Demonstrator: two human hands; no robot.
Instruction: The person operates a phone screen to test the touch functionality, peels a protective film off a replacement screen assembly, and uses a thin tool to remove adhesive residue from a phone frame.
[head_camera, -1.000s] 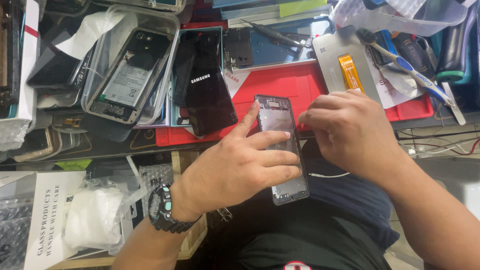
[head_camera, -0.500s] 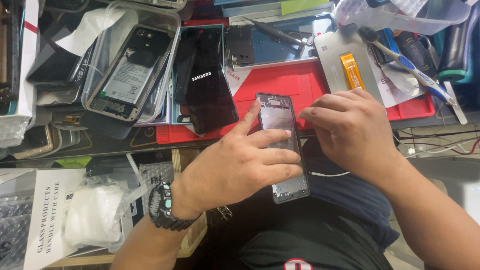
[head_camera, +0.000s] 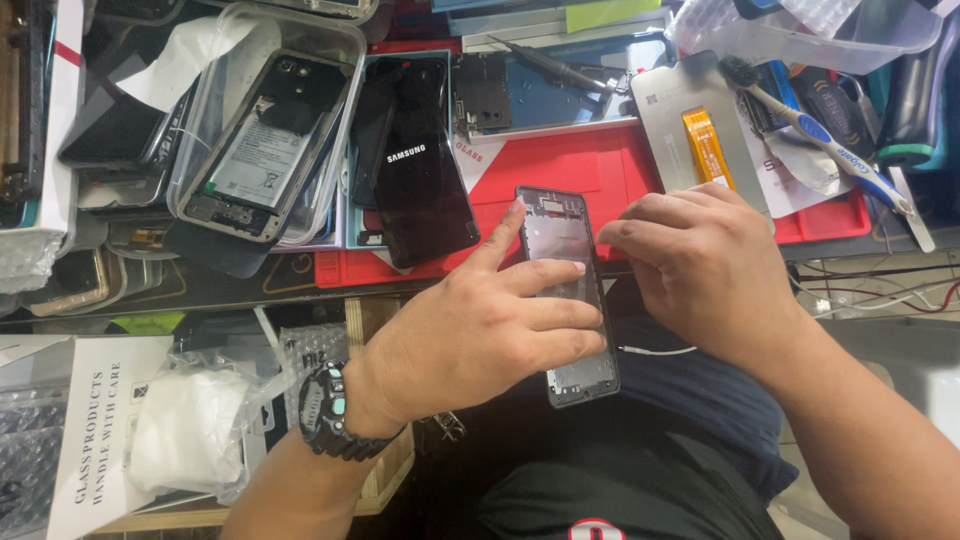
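Observation:
My left hand (head_camera: 480, 325), with a dark wristwatch on the wrist, grips a bare phone frame (head_camera: 560, 235) held upright over my lap. Its fingers wrap across the frame's middle and the index finger points up along the left edge. My right hand (head_camera: 700, 265) is curled at the frame's upper right edge, fingertips pinched against it; what they pinch is hidden. The frame's lower end (head_camera: 582, 380) sticks out below my left fingers.
A red work mat (head_camera: 600, 165) lies on the cluttered bench. On it sit a black phone screen (head_camera: 420, 180), a grey plate with an orange flex strip (head_camera: 708, 145) and a toothbrush (head_camera: 820, 135). A clear tray (head_camera: 330, 40) with an opened phone is at left, bagged parts lower left.
Both hands stay on the frame. My left index finger has stretched further up the frame's left edge; the right hand has barely shifted.

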